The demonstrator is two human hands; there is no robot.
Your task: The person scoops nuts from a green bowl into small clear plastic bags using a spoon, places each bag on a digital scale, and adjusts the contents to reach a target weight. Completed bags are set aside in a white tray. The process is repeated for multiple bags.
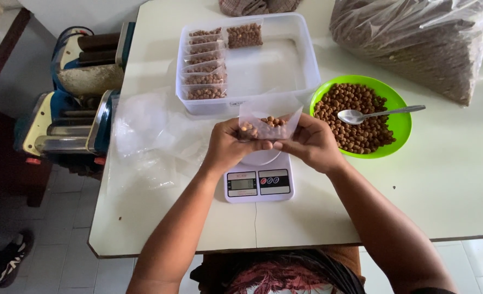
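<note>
Both my hands hold a small clear plastic bag (268, 117) with a few brown round pellets in its bottom, just above a white digital kitchen scale (259, 182). My left hand (230, 144) pinches the bag's left lower corner. My right hand (309, 142) grips its right lower side. To the right lies a green bowl (402, 122) full of the same brown pellets, with a metal spoon (375, 114) resting across it.
A clear plastic tub (301, 60) behind the scale holds several filled small bags. Empty clear bags (149, 136) lie at the left of the white table (459, 185). A large sack of pellets (421, 38) sits far right. A machine (72, 109) stands beside the table's left edge.
</note>
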